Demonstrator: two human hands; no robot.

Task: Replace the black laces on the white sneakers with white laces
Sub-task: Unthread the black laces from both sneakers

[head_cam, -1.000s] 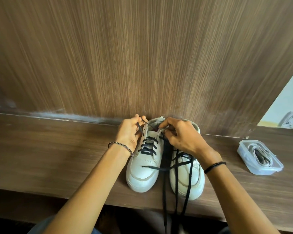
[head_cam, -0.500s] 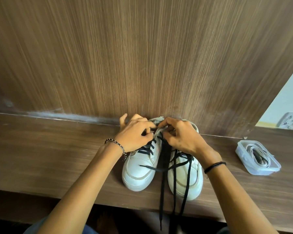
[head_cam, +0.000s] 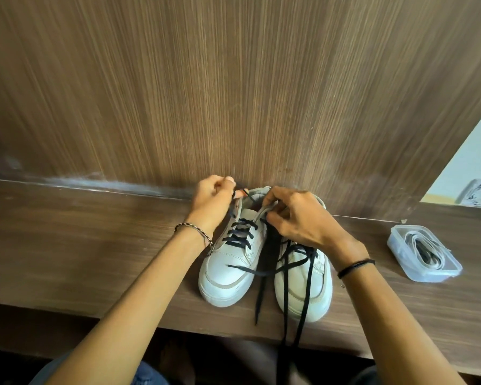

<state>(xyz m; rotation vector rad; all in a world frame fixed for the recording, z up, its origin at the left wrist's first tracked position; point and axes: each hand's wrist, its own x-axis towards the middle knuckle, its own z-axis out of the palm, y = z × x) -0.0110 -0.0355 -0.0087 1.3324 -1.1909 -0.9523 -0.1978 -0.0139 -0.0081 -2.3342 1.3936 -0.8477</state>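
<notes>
Your left hand (head_cam: 213, 197) is drawing back to the left and far side. Half a second ago it was lying over the top of the left sneaker (head_cam: 228, 273); now its fingers are curled tight, pinching the end of the black lace (head_cam: 238, 236) and pulling it out past the top eyelets. That suggests you are freeing one more crossing. Several rows are still threaded lower down, so this shoe is only partly unlaced.

Your right hand (head_cam: 300, 220) is staying at the collar of the same sneaker. Its fingers are bent and clamping the tongue and upper edge, steadying the shoe against the pull.

The right sneaker (head_cam: 303, 290) is standing just beside the left one, toes towards you. Its loose black lace (head_cam: 304, 301) is trailing over the near edge, slack but not yet out.

Well to the right, the clear tub (head_cam: 428, 276) is holding the white laces (head_cam: 419, 245), untouched, with what looks like a dark lace coiled among them.

Everything is sitting on a dark wood-grain ledge (head_cam: 81, 245) backed by a tall wooden panel (head_cam: 233, 93). A pale wall is showing at the far right.
</notes>
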